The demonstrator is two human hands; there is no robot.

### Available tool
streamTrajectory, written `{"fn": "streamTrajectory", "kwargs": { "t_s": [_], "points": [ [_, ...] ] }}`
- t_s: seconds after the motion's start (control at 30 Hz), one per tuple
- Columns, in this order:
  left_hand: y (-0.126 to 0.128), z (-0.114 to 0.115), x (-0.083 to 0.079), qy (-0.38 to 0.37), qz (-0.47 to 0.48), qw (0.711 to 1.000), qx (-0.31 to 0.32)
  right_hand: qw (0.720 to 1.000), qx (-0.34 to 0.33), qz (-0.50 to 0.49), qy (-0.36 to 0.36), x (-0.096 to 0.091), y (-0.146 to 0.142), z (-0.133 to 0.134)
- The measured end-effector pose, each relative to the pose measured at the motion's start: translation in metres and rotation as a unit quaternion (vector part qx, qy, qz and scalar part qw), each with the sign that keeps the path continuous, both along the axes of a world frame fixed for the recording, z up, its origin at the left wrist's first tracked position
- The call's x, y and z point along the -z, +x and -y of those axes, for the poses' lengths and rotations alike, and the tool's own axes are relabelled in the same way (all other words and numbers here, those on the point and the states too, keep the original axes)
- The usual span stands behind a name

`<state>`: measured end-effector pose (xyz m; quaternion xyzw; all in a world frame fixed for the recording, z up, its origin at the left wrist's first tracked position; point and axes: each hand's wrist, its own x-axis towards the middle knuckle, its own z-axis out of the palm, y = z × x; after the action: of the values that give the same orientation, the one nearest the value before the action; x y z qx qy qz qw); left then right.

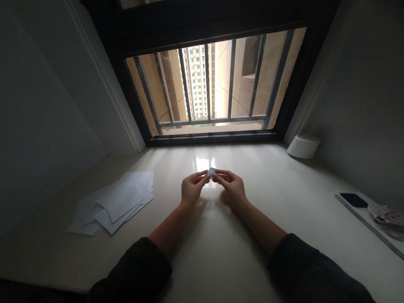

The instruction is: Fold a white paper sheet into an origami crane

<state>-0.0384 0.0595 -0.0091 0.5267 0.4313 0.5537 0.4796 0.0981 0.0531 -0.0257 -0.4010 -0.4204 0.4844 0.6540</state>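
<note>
The left hand (191, 185) and the right hand (235, 186) both hold the piece (211, 172), a small pale thing that looks like folded paper, pinched between thumb and fingers. It is raised to a point between them, just above the table (216, 261) and in line with the bright patch near the window (201, 36). Its exact folds are too small to tell.

The grip is best left light and even, with matching pressure from each side, since thin paper would likely crease or tear if one hand pulled harder. Thumbs should press near an edge or fold, not on the tip, which could easily blunt. Bracing the wrists would probably steady such fine work.

The table is pale and glossy, with reflections of the window. Loose sheets (122, 198) lie in an overlapping pile to the left, well apart from the hands. To the right, a phone (398, 239) lies near the wall, and a white tub (303, 146) stands in the far corner. Bars (207, 84) cross the view outside, with a tall building (198, 82) beyond. The room itself is dim.
</note>
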Motion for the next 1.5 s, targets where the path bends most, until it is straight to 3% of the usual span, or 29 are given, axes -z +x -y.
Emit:
{"fn": "streamTrajectory", "kwargs": {
  "t_s": [0.37,0.83,1.5],
  "points": [
    [0.001,0.0,0.0,0.018,0.041,0.998,-0.042,0.998,0.023,0.064,-0.018,0.001,0.0,-0.001],
    [0.002,-0.002,0.005,0.051,0.033,0.997,-0.039,0.99,0.027,0.138,-0.032,0.012,0.001,-0.007],
    [0.003,-0.001,0.0,0.021,0.032,0.999,-0.017,0.995,-0.008,0.096,-0.035,0.003,0.001,-0.004]
  ]
}}
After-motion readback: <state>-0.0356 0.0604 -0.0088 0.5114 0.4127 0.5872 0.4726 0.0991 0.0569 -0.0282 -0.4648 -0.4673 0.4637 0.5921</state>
